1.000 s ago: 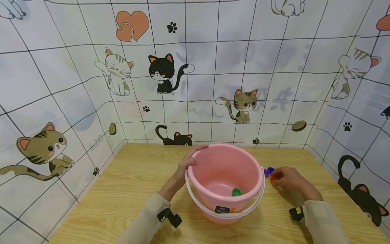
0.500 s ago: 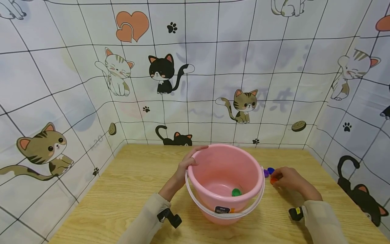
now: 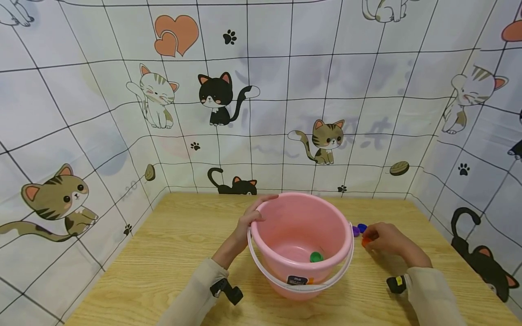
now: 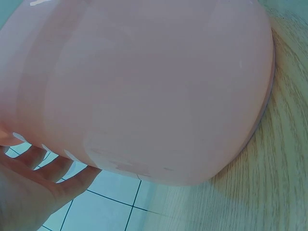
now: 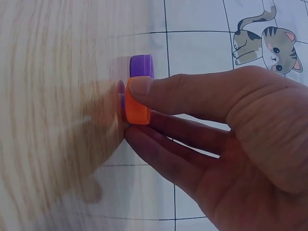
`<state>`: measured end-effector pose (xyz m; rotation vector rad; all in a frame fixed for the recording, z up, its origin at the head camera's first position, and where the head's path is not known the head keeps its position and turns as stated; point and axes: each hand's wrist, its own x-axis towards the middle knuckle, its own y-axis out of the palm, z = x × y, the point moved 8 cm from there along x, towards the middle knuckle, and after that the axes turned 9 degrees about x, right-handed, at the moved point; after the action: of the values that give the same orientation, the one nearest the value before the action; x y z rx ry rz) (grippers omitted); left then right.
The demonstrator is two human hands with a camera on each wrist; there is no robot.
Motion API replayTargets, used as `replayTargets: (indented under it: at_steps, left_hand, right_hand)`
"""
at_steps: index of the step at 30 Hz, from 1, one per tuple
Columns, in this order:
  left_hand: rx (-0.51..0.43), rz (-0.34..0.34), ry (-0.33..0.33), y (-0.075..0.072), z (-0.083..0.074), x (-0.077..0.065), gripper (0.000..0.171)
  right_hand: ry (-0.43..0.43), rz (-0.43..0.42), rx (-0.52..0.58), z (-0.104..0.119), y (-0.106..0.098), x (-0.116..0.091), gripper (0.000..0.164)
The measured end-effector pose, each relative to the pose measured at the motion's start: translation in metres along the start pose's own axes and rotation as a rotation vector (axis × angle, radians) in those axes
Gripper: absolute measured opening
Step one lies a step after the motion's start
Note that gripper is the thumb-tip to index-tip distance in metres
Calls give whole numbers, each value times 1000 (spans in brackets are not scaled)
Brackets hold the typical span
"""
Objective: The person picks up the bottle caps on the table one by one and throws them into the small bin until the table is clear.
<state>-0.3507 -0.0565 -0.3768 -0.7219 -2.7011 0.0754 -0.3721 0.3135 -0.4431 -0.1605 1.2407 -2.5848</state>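
Observation:
A pink bucket (image 3: 302,226) with a white handle stands on the wooden table. My left hand (image 3: 248,222) grips its far left rim, thumb over the edge; the left wrist view shows fingers against the outer wall (image 4: 154,96). Inside the bucket, on the bottom, lies a green cap (image 3: 316,257). To the right, my right hand (image 3: 387,240) pinches an orange bottle cap (image 5: 138,103) between thumb and fingers, at the tabletop. Just beyond it sit a ridged purple cap (image 5: 141,66) and a blue cap (image 3: 362,227), partly hidden from the head view.
The wooden table (image 3: 183,226) meets a cloth wall (image 3: 269,113) printed with cats and grid lines at the back and both sides. The bucket's white handle (image 3: 299,287) hangs down at its front. Each wrist carries a small black camera (image 3: 226,290).

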Motion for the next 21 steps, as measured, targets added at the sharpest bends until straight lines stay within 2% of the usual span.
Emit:
replayTargets:
  at_steps: [21]
  left_hand:
    - [8, -3, -2, 0, 0, -1, 74]
  right_hand:
    - [-61, -11, -35, 7, 0, -1, 33]
